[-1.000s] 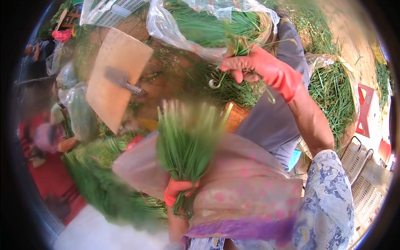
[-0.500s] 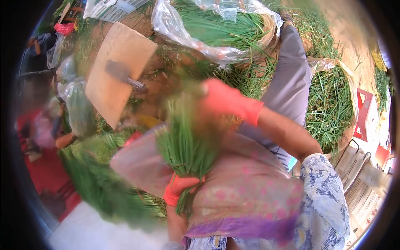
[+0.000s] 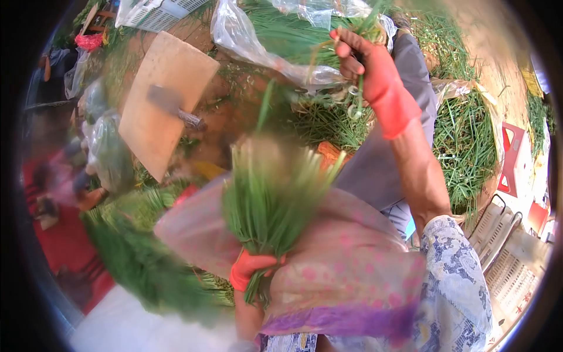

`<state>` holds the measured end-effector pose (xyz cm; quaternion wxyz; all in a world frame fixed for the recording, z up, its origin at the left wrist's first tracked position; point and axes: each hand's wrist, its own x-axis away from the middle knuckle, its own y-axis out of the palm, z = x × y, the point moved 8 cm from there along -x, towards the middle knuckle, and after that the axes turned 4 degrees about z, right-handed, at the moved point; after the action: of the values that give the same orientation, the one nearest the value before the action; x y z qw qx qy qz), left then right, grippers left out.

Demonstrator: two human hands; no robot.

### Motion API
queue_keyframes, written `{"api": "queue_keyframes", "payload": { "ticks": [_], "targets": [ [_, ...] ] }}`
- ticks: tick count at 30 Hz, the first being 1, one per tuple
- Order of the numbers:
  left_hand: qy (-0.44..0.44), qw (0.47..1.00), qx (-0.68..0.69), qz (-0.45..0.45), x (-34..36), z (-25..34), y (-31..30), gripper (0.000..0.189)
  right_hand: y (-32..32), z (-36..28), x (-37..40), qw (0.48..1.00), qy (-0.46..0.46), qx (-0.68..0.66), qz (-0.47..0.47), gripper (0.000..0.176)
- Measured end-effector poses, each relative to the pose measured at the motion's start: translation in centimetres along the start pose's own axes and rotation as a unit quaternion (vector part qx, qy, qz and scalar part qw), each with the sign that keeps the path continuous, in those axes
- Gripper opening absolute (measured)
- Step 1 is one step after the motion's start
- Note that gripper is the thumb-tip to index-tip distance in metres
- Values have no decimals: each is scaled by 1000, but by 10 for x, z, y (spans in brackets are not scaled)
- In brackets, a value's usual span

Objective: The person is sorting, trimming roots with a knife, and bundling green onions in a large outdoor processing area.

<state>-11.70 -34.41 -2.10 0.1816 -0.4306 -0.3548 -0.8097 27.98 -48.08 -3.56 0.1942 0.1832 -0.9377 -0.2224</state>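
Observation:
My left hand [image 3: 255, 267], in an orange-red glove, is wrapped round the lower part of a thick bunch of green chives [image 3: 267, 211] over my lap. The bunch fans out upward, its pale ends partly blurred. My right hand [image 3: 375, 73] is raised at the upper right, away from the bunch. Its glove leaves the fingertips bare, and they are pinched on a few thin chive blades [image 3: 370, 26]. A plastic bag of chives [image 3: 293, 38] lies behind that hand. A pink-spotted apron [image 3: 346, 258] covers my lap.
A wooden board [image 3: 158, 126] with a cleaver [image 3: 167, 101] on it lies to the left. Another heap of chives [image 3: 141, 264] is at lower left. Chive trimmings [image 3: 466, 146] fill a bag on the right, near a white plastic crate [image 3: 510, 270]. Another person's hand [image 3: 91, 198] shows at far left.
My right hand has moved up and right, away from the top of the bunch, with a few blades in its fingers. The bunch has spread wider in my left hand, which stays in place.

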Motion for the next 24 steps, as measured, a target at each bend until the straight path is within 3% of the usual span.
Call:
{"api": "queue_keyframes", "payload": {
  "ticks": [2,3,4,5,7,8,11,15,18,21,24],
  "targets": [
    [-1,999,36,29,2,3,6,71,19,-25,33,990,29,131,-52,22],
    [-9,997,51,50,4,3,7,71,40,-13,54,967,117,183,-135,24],
    [-4,999,26,31,-2,2,5,70,58,-2,78,912,162,347,-148,25],
    [1,1000,1,13,-10,0,-2,69,84,-8,101,906,152,352,-180,27],
    [5,998,-57,0,-15,-3,-5,67,82,45,107,838,193,462,-218,30],
    [4,996,-92,3,-15,-2,-6,66,86,65,115,834,214,440,-254,30],
    [-8,995,-95,-2,-15,-8,-12,66,89,99,114,843,216,409,-275,28],
    [37,999,22,-26,-5,11,22,69,79,106,112,903,223,275,-244,18],
    [41,996,73,11,3,9,19,72,56,78,83,940,198,254,-109,12],
    [6,998,66,-8,3,0,3,73,14,35,33,986,84,143,-14,16],
    [20,998,57,19,-1,-1,0,74,41,9,50,957,63,263,-104,20]
  ]
}}
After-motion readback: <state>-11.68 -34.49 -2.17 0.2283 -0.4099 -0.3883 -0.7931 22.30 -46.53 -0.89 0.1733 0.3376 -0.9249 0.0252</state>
